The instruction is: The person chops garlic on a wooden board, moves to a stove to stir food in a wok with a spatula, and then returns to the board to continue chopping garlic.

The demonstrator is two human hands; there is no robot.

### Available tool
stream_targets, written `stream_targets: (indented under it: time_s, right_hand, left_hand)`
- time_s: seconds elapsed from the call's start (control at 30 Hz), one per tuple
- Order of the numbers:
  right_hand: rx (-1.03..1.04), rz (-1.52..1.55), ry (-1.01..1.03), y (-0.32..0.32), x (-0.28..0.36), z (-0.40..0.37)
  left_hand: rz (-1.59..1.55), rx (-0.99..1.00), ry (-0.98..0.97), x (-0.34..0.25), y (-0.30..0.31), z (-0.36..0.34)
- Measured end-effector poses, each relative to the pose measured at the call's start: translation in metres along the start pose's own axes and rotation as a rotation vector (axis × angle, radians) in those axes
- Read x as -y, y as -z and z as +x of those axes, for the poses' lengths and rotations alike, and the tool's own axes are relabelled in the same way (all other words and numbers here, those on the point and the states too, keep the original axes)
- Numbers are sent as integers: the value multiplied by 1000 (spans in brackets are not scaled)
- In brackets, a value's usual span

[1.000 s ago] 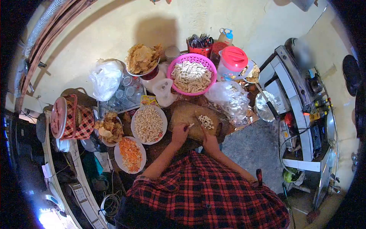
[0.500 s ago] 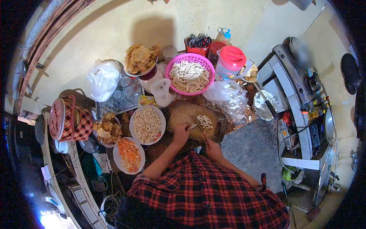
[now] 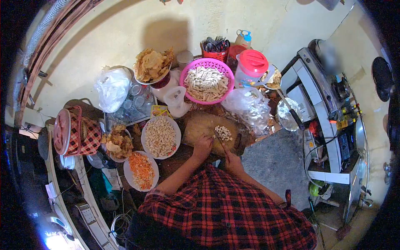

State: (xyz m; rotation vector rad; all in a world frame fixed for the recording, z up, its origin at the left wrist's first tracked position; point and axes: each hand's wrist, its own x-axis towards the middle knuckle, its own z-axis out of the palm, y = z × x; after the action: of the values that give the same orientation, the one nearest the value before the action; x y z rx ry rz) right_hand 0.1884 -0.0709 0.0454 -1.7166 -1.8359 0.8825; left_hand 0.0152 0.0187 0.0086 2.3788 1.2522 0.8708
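My right hand is closed round the handle of a knife, its blade pointing away from me over a round wooden chopping board. Just left of the blade, my left hand rests on the board with fingers bent together; the pale food strip at its fingertips is mostly hidden now. A small heap of chopped pale pieces lies right of the blade. Behind the board, a pink basket holds many pale strips. Left of the board, a plate is piled with similar chopped pieces.
A plate of shredded orange and white vegetables lies front left. Fried food sits beside it, with more on a raised plate. Plastic bags, glasses and a red-lidded jug crowd the table. A stove stands right.
My left hand has shifted slightly right, closer to the blade, covering the pale strip seen at its fingertips before. My right hand with the knife has barely moved.
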Motion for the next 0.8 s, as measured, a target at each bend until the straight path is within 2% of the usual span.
stream_targets:
  time_s: [0.1, 0.2, 0.27, 0.4, 0.5, 0.6, 0.7, 0.8]
  right_hand:
    - [-1, 1, 21, 0, -1, -1]
    - [79, -72, -11, -1, -6, 0]
    - [75, -97, 21, -4, -12, -2]
    - [126, -160, -8, 4, -1, -13]
    - [164, -146, -66, 10, 8, -12]
    - [117, -175, -21, 3, -1, -13]
    - [145, -215, -22, 2, -4, -5]
    - [94, -191, 28, -7, -11, -3]
  left_hand:
    - [64, 52, -5, 1, -3, -5]
    - [-5, 46, 55, 1, 1, -3]
    - [32, 160, 133, -3, 11, -1]
    - [144, 86, 81, -3, 6, -12]
    - [-27, 60, 158, -8, 7, -7]
    - [-69, 91, 216, -7, 6, -7]
    - [59, 113, 163, -1, 3, -1]
    - [-64, 113, 214, 3, -1, -2]
